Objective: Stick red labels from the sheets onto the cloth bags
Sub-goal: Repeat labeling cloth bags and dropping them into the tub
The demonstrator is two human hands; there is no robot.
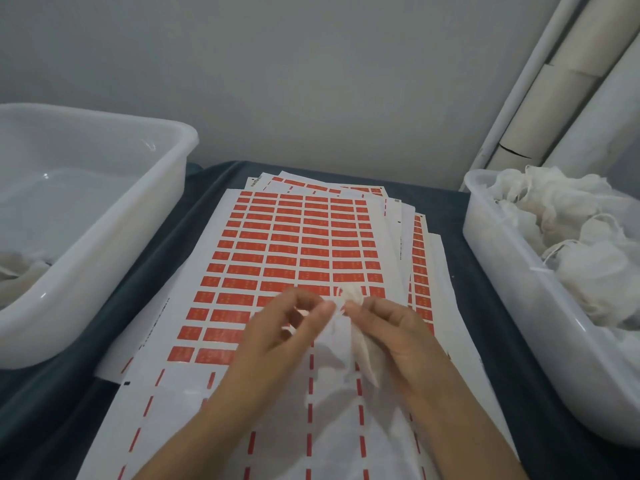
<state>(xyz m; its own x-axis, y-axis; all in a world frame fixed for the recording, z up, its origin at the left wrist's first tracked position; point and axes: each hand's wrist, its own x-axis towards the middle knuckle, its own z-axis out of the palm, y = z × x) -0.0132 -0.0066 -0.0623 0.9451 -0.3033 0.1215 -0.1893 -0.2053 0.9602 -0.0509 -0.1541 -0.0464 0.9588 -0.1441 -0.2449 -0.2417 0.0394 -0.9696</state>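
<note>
Currently both hands meet over the near half of the top label sheet (pixel 298 244), holding one cloth bag (pixel 349 334) between them. The right hand (pixel 398 337) has fingers and thumb curled round the bag's upper edge, clamped on the fabric; the bunched neck of the bag pokes up just beyond its fingertips. The left hand (pixel 287 327) pinches at the same edge from the other side, fingertips almost touching those of the right. Motion blur hides whether a label is caught between the left fingers; cannot tell.

Judgement: the bag is held taut between two pinches so a flat patch of cloth is presented for a label. It is held directly above the sheet, so the reach to the next label stays short.

Materials. The bag is thin, off-white, loosely woven and limp; it drapes below the grip and lies partly on the paper. The sheet is smooth white backing carrying a grid of small red rectangles. Below the grip the rows are stripped, leaving only thin red dashes; beyond the grip the rows are full. More sheets are fanned underneath, on a dark blue cloth (pixel 166 258).

Well to the right of the grip, a translucent plastic bin (pixel 519 306) holds a heap of crumpled bags (pixel 571 237), likely the supply. Well to the left, a matching tub (pixel 114 237) holds a few pieces at its near end, probably finished ones.
</note>
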